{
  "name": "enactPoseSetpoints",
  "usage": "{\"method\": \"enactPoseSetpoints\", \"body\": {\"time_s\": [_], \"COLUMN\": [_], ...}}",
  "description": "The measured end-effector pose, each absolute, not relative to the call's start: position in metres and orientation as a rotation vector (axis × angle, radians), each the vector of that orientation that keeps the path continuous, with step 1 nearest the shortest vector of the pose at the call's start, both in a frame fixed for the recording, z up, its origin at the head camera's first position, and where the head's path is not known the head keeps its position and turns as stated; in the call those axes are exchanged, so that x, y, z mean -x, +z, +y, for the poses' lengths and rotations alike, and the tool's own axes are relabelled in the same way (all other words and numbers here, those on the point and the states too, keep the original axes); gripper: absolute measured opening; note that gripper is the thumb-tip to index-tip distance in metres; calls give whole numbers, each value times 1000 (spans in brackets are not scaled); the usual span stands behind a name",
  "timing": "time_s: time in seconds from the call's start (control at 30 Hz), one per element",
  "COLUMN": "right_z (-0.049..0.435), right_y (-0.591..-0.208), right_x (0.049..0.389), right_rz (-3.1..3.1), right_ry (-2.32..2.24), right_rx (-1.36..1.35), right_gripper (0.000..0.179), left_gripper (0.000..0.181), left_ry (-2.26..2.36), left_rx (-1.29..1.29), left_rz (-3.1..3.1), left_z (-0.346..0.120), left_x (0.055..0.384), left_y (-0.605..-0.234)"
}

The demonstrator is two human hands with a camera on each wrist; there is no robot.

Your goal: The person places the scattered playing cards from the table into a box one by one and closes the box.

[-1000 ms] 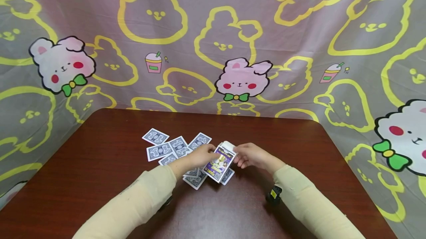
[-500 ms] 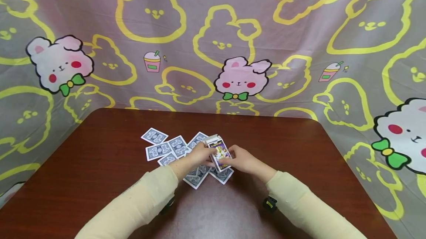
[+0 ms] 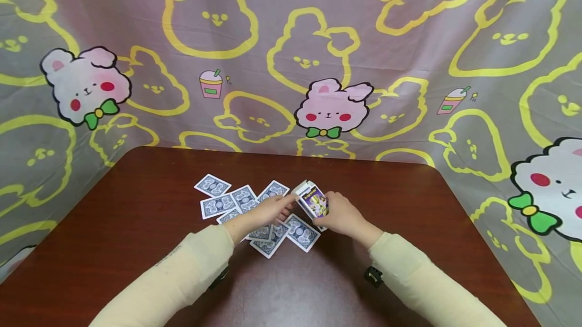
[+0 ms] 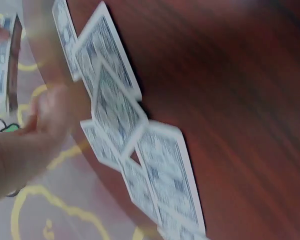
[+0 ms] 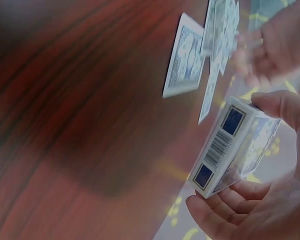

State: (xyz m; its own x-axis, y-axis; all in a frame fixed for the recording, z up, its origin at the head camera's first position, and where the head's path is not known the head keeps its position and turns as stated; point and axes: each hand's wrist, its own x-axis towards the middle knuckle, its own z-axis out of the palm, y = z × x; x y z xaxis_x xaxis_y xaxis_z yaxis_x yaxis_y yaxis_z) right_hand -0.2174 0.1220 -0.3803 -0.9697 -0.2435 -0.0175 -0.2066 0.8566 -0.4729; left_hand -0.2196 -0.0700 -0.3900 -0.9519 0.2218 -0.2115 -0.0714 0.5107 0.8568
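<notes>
1. Fingers [image 5: 212, 215] of the right hand [image 3: 343, 214] curl round a card box [image 3: 314, 202], gripping it, with the thumb [image 5: 277, 106] on the opposite side.
2. The left hand [image 3: 271, 209] reaches over the cards, its fingers loosely bent and holding nothing. From the head its thumb side lines up with the box's left edge, but both wrist views show a gap between that hand and the box.
3. The box is held tilted above the tabletop [image 3: 386, 185], near its middle. A purple printed face with a gold design points up; its far end looks white, and I cannot tell whether a flap stands up there. From the right wrist, a white side shows a barcode [image 5: 217, 150] between two dark blue rectangles.
4. Playing cards [image 3: 244, 199] with blue-grey patterned backs upward spread to the left of the box, several overlapping. One card [image 3: 303, 235] lies at the spread's near right, close below the box.
5. Both arms wear cream sleeves [image 3: 414, 276], with a black device [image 3: 374, 277] under the right wrist.
6. Behind the dark reddish-brown tabletop hangs a grey-pink curtain [image 3: 254, 77] with yellow outlines and white rabbit faces.
</notes>
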Motion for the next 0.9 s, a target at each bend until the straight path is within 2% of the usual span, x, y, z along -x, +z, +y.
{"method": "enactPoseSetpoints", "body": {"time_s": [0.17, 0.3, 0.67, 0.9], "right_z": [141, 149, 159, 163], "right_y": [-379, -378, -376, -379], "right_x": [220, 220, 214, 214], "right_rz": [2948, 2948, 2935, 2918], "right_ry": [-703, -671, -620, -612], "right_rx": [377, 394, 526, 549], "right_gripper": [61, 61, 60, 62], "left_gripper": [54, 66, 17, 16], "left_ry": [594, 190, 101, -125], "left_rx": [-203, -190, -327, -547], "left_rz": [2949, 3031, 3117, 3235], "left_z": [-91, -95, -90, -91], "left_x": [212, 203, 202, 196], "left_y": [-390, -399, -414, -420]}}
